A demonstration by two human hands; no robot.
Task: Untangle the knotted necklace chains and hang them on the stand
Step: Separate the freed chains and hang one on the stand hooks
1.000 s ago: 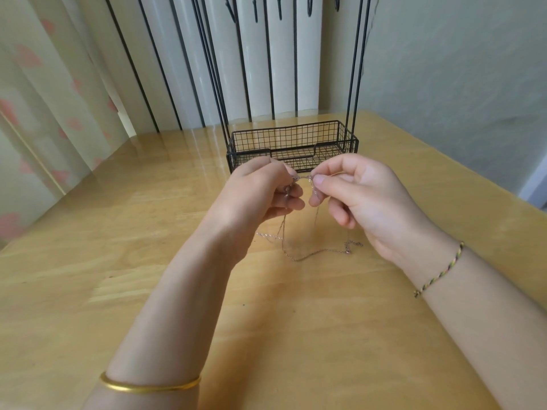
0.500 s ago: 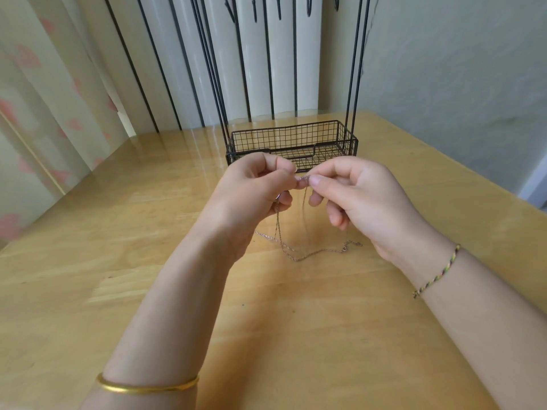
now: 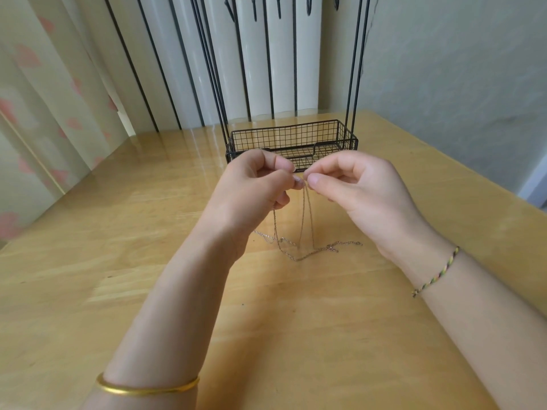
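necklace chains (image 3: 305,220) hang from my left hand (image 3: 254,187) and right hand (image 3: 355,187), both pinching them. loose ends trail on the table (image 3: 88,291), near the stand (image 3: 293,140).

A smooth, plain gold bangle (image 3: 148,388) is worn on the left forearm (image 3: 165,321). A thin cord bracelet (image 3: 436,276), braided from green, yellow and dark red strands, is tied round the right wrist (image 3: 414,250).
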